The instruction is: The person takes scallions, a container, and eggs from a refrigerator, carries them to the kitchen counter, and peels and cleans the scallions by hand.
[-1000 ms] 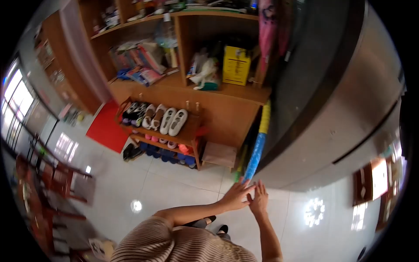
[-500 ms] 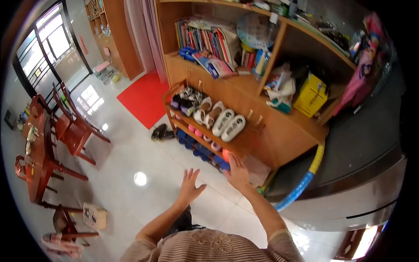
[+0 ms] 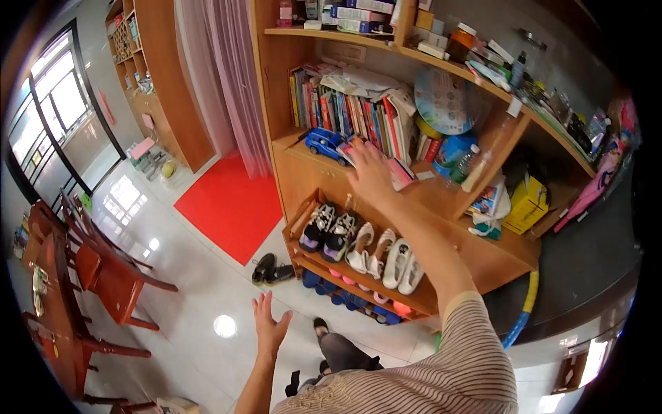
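My right hand point(image 3: 371, 171) reaches out over the middle shelf of the wooden cabinet, fingers stretched forward. Beneath and beside it lies a pink and white booklet or pack point(image 3: 396, 172), partly covered by the hand; whether they touch I cannot tell. Just left of my fingertips stands a blue toy car point(image 3: 327, 145). Behind these, a row of books point(image 3: 352, 114) leans upright. Low over the floor, my left hand point(image 3: 270, 326) is open with fingers apart and nothing in it.
Below the shelf stands a wooden shoe rack point(image 3: 303, 257) with sneakers point(image 3: 334, 231), sandals point(image 3: 369, 250) and white shoes point(image 3: 402, 268). To the right are a green-capped plastic bottle point(image 3: 463, 165) and a yellow box point(image 3: 527, 205). A red mat point(image 3: 234, 207) and wooden chairs point(image 3: 114, 276) lie leftward.
My right hand has risen from beside the shoe rack to the shelf near the toy car. My left hand has moved slightly left and down, and the view has shifted toward the cabinet.
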Tool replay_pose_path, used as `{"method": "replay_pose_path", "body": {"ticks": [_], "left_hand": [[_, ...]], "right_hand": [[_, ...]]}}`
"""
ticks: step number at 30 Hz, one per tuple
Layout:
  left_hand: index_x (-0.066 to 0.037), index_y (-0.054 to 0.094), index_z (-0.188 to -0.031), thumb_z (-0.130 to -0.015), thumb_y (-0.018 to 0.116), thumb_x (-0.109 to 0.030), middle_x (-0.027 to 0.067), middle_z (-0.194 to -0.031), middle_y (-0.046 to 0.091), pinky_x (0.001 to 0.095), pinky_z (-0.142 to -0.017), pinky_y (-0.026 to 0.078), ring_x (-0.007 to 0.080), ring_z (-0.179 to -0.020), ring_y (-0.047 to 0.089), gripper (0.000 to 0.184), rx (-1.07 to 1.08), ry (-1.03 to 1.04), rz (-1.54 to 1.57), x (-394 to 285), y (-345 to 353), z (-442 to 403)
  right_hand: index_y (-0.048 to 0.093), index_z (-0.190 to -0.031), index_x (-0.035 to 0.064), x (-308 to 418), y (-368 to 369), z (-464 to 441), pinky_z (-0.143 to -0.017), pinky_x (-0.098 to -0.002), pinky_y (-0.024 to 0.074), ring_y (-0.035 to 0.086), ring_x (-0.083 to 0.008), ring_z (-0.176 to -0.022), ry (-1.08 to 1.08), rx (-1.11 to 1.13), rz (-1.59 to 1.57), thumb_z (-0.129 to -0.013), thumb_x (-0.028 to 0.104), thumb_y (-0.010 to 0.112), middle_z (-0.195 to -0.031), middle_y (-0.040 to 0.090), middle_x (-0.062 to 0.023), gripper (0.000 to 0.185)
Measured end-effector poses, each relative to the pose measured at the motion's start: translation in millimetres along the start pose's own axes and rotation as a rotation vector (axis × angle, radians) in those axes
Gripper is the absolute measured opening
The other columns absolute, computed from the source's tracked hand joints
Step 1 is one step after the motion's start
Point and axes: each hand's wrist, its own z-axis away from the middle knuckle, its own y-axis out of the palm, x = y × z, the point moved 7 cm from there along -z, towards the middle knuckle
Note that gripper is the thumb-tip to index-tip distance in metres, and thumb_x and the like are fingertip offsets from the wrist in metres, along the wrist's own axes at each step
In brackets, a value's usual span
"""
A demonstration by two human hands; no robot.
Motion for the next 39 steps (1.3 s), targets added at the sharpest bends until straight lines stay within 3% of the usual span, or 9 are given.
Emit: {"method": "replay_pose_path", "body": {"ticks": [10,23,29,31,32,33,35,36,39], "left_hand": [[-0.005,0.040,-0.129,-0.064,0.074,-0.018,0.0238,-0.136,0.036,0.0470,-0.105,0.023,0.0427,-0.131,0.021,0.075,0.014,-0.151,-0.056,70,-32,-224],[-0.006,0.040,-0.130,-0.064,0.074,-0.017,0.0219,-0.136,0.036,0.0472,-0.105,0.022,0.0411,-0.131,0.022,0.075,0.109,-0.246,-0.082,97,-27,-381],[-0.007,0.040,-0.131,-0.067,0.072,-0.009,0.0192,-0.137,0.036,0.0453,-0.106,0.020,0.0384,-0.132,0.021,0.072,0.138,-0.125,0.037,78,-19,-391],[-0.007,0.040,-0.131,-0.068,0.071,-0.005,0.0174,-0.137,0.036,0.0438,-0.107,0.019,0.0351,-0.133,0.021,0.070,0.192,-0.050,0.157,77,-5,-387],[-0.006,0.040,-0.131,-0.070,0.070,-0.004,0.0160,-0.137,0.036,0.0433,-0.107,0.018,0.0336,-0.133,0.021,0.068,0.229,-0.067,0.199,72,1,-383],[-0.006,0.040,-0.131,-0.071,0.069,-0.003,0.0153,-0.137,0.038,0.0423,-0.106,0.019,0.0325,-0.133,0.022,0.066,0.256,0.047,0.237,67,10,-376],[-0.005,0.040,-0.131,-0.072,0.067,-0.001,0.0142,-0.136,0.040,0.0409,-0.106,0.022,0.0307,-0.132,0.025,0.064,0.341,0.165,0.336,60,31,-359],[-0.004,0.041,-0.131,-0.073,0.067,-0.001,0.0138,-0.136,0.040,0.0406,-0.105,0.023,0.0302,-0.132,0.026,0.064,0.402,0.172,0.389,54,43,-346],[-0.003,0.041,-0.130,-0.073,0.067,-0.001,0.0144,-0.135,0.041,0.0405,-0.103,0.027,0.0298,-0.130,0.029,0.063,0.609,0.293,0.300,-14,79,-284]], "right_hand": [[0.042,-0.124,0.0004,-152,111,-280,-0.103,-0.0533,0.0230,0.026,-0.0356,-0.130,0.303,-0.165,0.233,-0.081,0.020,0.056,-0.138,0.033,-0.0187,0.049],[0.060,-0.104,0.0040,-281,212,-391,-0.086,-0.0429,0.0426,0.055,-0.0322,-0.103,0.527,0.051,0.219,-0.089,0.027,0.041,-0.108,0.059,-0.0194,0.033],[0.063,-0.095,0.0029,-211,187,-349,-0.085,-0.0408,0.0435,0.057,-0.0297,-0.100,0.419,0.316,0.013,-0.090,0.025,0.041,-0.103,0.060,-0.0207,0.032],[0.063,-0.087,0.0023,-127,117,-319,-0.082,-0.0413,0.0434,0.057,-0.0322,-0.094,0.390,0.244,-0.057,-0.086,0.019,0.046,-0.098,0.060,-0.0196,0.024],[0.062,-0.081,0.0032,-111,137,-294,-0.076,-0.0446,0.0426,0.054,-0.0340,-0.091,0.164,-0.165,0.259,-0.078,0.019,0.053,-0.092,0.057,-0.0165,0.018],[0.063,-0.088,0.0021,-92,128,-264,-0.086,-0.0616,0.0331,0.046,-0.0348,-0.104,0.261,-0.089,-0.036,-0.075,0.016,0.056,-0.110,0.051,-0.0193,0.020],[0.058,-0.080,0.0029,-29,100,-189,-0.081,-0.0587,0.0321,0.045,-0.0335,-0.103,0.109,-0.138,0.087,-0.066,0.020,0.062,-0.101,0.053,-0.0163,0.022],[0.058,-0.104,0.0014,-18,118,-146,-0.100,-0.0645,0.0187,0.026,-0.0360,-0.128,0.218,0.123,0.030,-0.074,0.028,0.060,-0.126,0.043,-0.0192,0.040],[0.060,-0.100,0.0010,28,81,-5,-0.101,-0.0631,0.0168,0.013,-0.0349,-0.135,0.206,0.190,0.023,-0.073,0.026,0.062,-0.136,0.035,-0.0175,0.037]]}}
